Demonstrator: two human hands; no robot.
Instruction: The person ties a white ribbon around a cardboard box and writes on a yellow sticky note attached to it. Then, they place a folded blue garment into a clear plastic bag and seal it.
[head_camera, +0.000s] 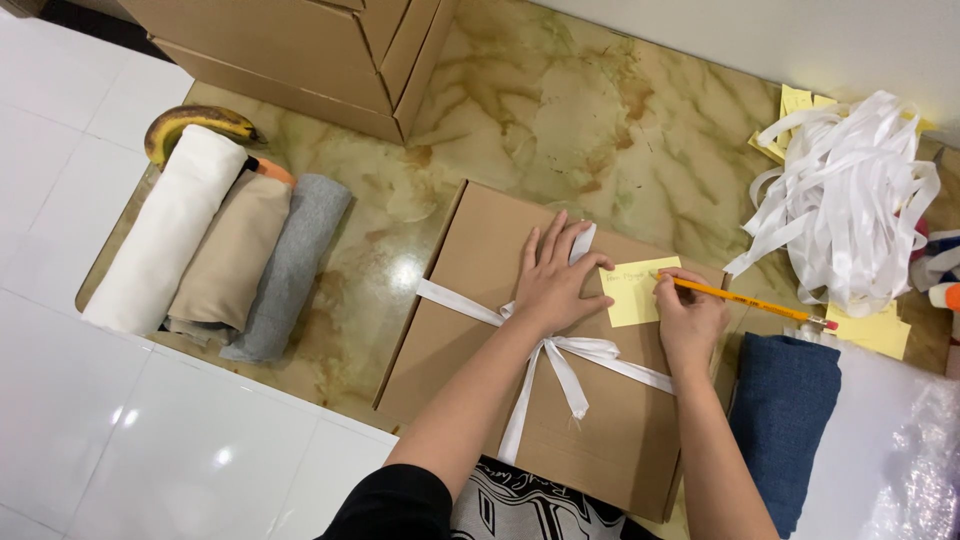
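Note:
A flat brown cardboard box (470, 320) lies on the marbled floor, tied with a white ribbon (560, 365) that crosses it and ends in a bow. My left hand (555, 275) rests flat on the lid with its fingers spread, touching the edge of a yellow sticky note (632, 297) stuck on the box. My right hand (688, 318) grips a yellow pencil (750, 300), its tip on the note, where faint writing shows.
Three rolled cloths, white (165, 230), beige (230, 260) and grey (290, 265), lie at the left with a banana (190, 122) behind them. A pile of white ribbon (850, 195) and yellow notes sit at the right, a blue folded cloth (785, 420) below. Cardboard boxes (300, 50) stand behind.

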